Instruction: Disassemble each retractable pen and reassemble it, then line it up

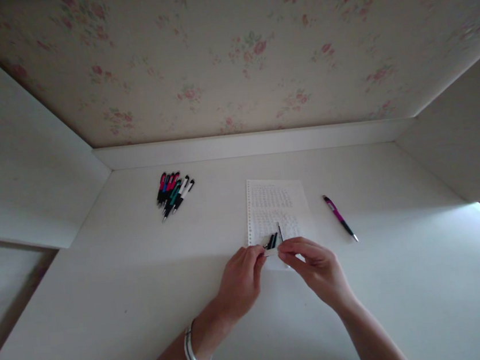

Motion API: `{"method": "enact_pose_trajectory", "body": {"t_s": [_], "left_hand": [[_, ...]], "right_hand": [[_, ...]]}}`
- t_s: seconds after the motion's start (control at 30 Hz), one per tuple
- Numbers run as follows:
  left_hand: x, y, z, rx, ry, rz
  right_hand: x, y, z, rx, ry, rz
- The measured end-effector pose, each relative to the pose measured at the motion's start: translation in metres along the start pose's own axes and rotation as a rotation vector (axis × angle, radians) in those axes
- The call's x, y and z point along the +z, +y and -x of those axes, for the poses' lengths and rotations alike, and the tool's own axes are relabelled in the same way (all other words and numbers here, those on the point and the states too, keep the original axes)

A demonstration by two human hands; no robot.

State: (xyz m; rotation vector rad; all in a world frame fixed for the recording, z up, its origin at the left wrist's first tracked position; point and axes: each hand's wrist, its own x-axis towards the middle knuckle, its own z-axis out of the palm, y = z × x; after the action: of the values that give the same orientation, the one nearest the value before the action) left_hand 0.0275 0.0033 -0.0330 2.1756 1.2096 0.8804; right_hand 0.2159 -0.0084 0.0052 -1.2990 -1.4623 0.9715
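Pen (273, 241) pinched between my left hand (240, 281) and right hand (317, 266), over the notepaper (274, 206), whose rows of writing blur unreadably. White desk (407, 276) lies open around, pen bundle (174, 192) and magenta pen (339, 218) well apart.

Matt white table (148, 283), thin paper sheet (275, 202), glossy plastic pens (174, 193).
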Motion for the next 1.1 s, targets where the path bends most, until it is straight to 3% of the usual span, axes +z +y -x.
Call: {"method": "enact_pose_trajectory", "body": {"t_s": [0.2,0.4,0.5,0.63,0.83,1.1], "left_hand": [[-0.001,0.000,-0.001,0.015,-0.016,0.017],[0.001,-0.001,0.001,-0.035,-0.013,0.059],[0.003,-0.003,0.001,-0.072,0.008,0.087],[0.004,-0.005,0.000,-0.105,0.035,0.118],[0.005,-0.004,0.000,-0.099,0.056,0.076],[0.005,-0.002,0.001,-0.115,-0.007,-0.030]], "right_hand": [[-0.001,0.001,0.000,0.018,0.010,0.028],[0.002,0.003,0.004,-0.057,0.016,0.056],[0.003,0.007,0.003,-0.011,0.102,0.114],[0.000,0.019,-0.002,0.056,0.210,0.418],[-0.003,0.029,-0.003,0.063,0.053,0.769],[-0.010,0.022,-0.006,0.160,0.074,1.071]]}}
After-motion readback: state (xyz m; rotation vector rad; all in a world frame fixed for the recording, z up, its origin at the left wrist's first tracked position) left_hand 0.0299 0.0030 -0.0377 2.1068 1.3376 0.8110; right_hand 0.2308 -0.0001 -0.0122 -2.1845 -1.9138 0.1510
